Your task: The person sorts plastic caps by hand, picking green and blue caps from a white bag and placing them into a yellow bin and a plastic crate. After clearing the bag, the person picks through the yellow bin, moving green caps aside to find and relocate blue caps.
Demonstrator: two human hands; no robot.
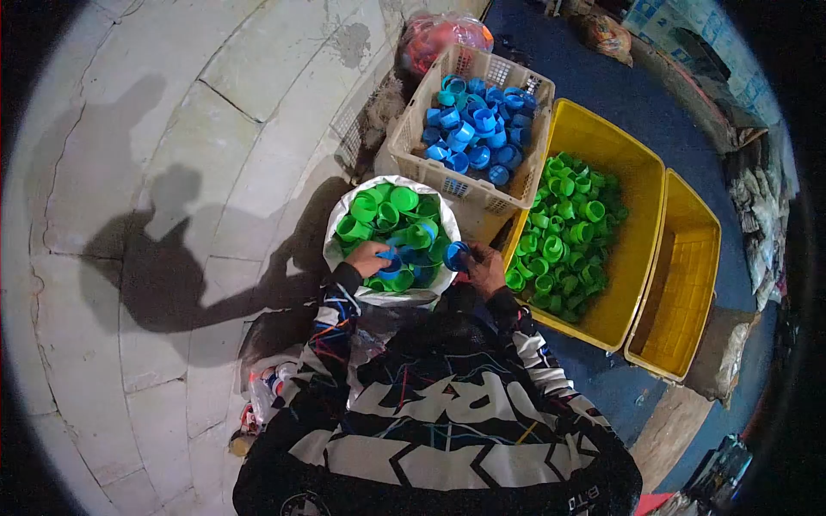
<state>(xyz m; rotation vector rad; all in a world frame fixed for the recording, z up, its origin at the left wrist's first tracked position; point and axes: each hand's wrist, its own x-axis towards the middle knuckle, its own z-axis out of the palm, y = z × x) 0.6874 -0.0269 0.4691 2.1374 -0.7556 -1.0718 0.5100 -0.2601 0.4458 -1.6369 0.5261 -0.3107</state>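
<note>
A white sack (397, 298) stands open in front of me, filled with green plastic caps (366, 206) and some blue ones. My left hand (367, 258) reaches over its left side, fingers closed on a blue cap (391, 261) just above the pile. At the sack's right rim, my right hand (484, 267) grips another blue cap (455, 255), its open end turned up toward me. Part of the right fingers is hidden behind that cap.
Beyond the sack is a beige perforated crate (413, 159) of blue caps (482, 120). A yellow bin (632, 224) with green caps (568, 241) stands to the right, beside a second yellow bin (675, 275). A block wall (155, 318) runs along the left.
</note>
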